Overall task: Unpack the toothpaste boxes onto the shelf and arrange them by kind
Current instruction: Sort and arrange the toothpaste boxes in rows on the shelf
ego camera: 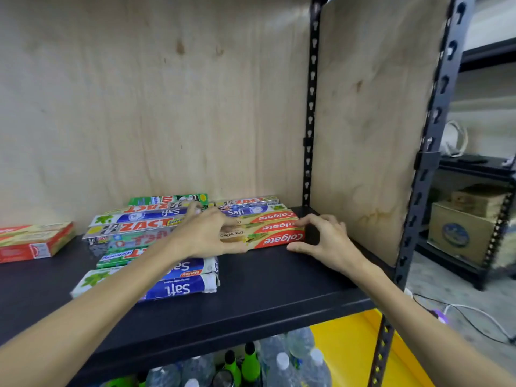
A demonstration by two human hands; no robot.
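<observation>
**Both hands at the Colgate boxes on the black shelf**

Nearest, under the shelf, stand clear water bottles point(282, 364) with white caps and green-topped bottles point(250, 358), with a yellow surface point(351, 347) to their right.

Above them the black shelf point(279, 286) carries the toothpaste boxes. At its front, left of centre, two blue-and-white Safi boxes point(178, 289) lie side by side, partly crossed by the left forearm. Behind them is a loose pile of mixed boxes: a silver Zact box point(134, 227), a green whitening box point(117, 258) and another Safi box point(150, 216) among them, lying flat at slightly different angles.

The left hand point(206, 233) reaches over this pile, fingers bent, its thumb and fingertips pinching the left end of the Colgate boxes point(276, 229), so its grip is closed on them. The three red-and-cream Colgate boxes lie flat, side by side and touching, near the right end of the shelf. The right hand point(324, 241) is at their right end, thumb touching the front corner and fingers curved over the end; whether it truly clasps them cannot be told.

Far left, a separate stack of red boxes point(33, 241) sits well apart. At the back, a green box point(170, 199) and more Zact boxes point(251, 201) lie against the plywood back panel point(167, 107). Right of the black upright point(311, 107), a cardboard carton point(460, 230) stands on the floor.
</observation>
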